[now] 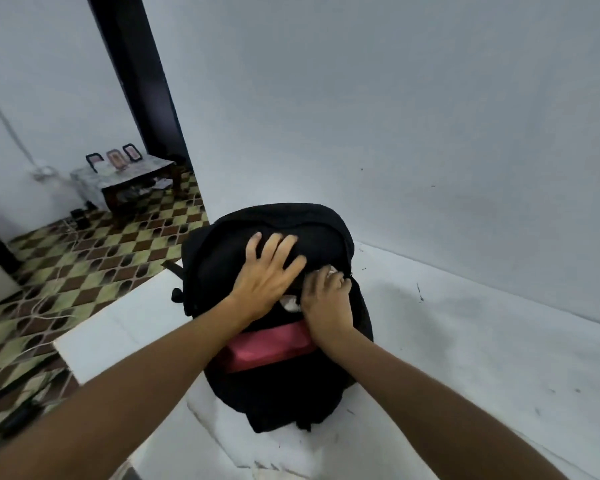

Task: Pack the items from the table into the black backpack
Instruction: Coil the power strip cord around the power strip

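In the middle of the frame, the left hand (269, 271) lies flat, fingers spread, on the black backpack (278, 386). The right hand (328, 306) curls into its opening, touching something white (290, 302).

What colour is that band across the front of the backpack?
The band is pinkish red, set against the black backpack. The head view shows it just below both hands.

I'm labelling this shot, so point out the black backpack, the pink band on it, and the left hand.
black backpack (284, 393): head view, lower front panel.
pink band (267, 348): head view, its middle.
left hand (267, 275): head view, back of hand.
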Available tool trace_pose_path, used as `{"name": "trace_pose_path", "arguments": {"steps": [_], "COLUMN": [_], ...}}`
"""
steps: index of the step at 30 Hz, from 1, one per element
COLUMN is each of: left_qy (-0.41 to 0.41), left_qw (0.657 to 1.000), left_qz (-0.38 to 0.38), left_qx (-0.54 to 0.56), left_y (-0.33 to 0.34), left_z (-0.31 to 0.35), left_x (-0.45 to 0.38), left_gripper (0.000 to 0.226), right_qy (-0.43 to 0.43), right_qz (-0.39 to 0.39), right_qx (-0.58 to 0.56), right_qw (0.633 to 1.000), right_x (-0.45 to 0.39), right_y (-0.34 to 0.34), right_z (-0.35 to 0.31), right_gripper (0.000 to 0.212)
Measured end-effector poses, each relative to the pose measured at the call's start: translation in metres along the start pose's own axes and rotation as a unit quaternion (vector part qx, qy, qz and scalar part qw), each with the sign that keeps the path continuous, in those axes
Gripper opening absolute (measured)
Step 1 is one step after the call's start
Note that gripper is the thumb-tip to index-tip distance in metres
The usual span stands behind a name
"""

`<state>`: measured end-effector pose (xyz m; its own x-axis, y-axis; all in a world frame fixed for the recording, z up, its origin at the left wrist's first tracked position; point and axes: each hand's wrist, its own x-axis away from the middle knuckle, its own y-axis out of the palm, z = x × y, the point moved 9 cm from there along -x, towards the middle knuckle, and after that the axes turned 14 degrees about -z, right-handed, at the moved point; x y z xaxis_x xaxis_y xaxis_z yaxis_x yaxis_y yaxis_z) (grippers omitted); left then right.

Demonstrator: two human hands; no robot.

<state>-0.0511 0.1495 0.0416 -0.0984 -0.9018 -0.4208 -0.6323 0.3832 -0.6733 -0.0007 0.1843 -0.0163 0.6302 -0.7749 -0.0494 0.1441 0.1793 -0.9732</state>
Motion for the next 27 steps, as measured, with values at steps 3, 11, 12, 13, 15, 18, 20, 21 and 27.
{"name": "trace_pose_path", "arguments": {"steps": [3,11,12,13,15,18,20,21,27], "left_qy": [0.036,-0.095,-0.089,-0.076,-0.065,-0.055,-0.058,-0.062,-0.081], "left_qw": [0.999,0.988,0.984,0.981,0.975,0.972,0.968,0.968,0.958], "left_qz": [0.002,-0.107,-0.136,-0.162,-0.191,-0.203,-0.213,-0.214,-0.249], "left_qx": [0.019,0.053,0.068,0.078,0.088,0.107,0.115,0.118,0.116], "left_y": [0.005,0.025,0.029,0.034,0.038,0.030,0.026,0.024,0.021], "left_z": [0.004,-0.008,-0.012,-0.017,-0.024,-0.030,-0.035,-0.039,-0.042], "left_x": [0.005,-0.023,-0.029,-0.034,-0.038,-0.045,-0.052,-0.055,-0.057], "left_gripper": [0.024,0.030,0.048,0.068,0.092,0.084,0.074,0.072,0.061], "right_qy": [-0.022,-0.002,-0.013,-0.025,-0.033,-0.015,-0.003,0.005,-0.002], "right_qz": [-0.086,-0.086,-0.082,-0.076,-0.058,-0.038,-0.049,-0.050,-0.026], "right_qx": [0.043,0.101,0.096,0.090,0.073,0.068,0.080,0.089,0.170], "right_qw": [0.995,0.991,0.992,0.993,0.995,0.997,0.996,0.995,0.985], "right_x": [-0.005,-0.021,-0.021,-0.022,-0.025,-0.028,-0.032,-0.035,-0.037], "right_y": [0.011,-0.002,-0.002,-0.002,0.000,-0.002,0.001,0.001,-0.001], "right_z": [-0.013,-0.020,-0.020,-0.018,-0.011,-0.005,-0.007,-0.008,-0.025], "right_gripper": [0.048,0.044,0.042,0.040,0.039,0.041,0.044,0.045,0.040]}}
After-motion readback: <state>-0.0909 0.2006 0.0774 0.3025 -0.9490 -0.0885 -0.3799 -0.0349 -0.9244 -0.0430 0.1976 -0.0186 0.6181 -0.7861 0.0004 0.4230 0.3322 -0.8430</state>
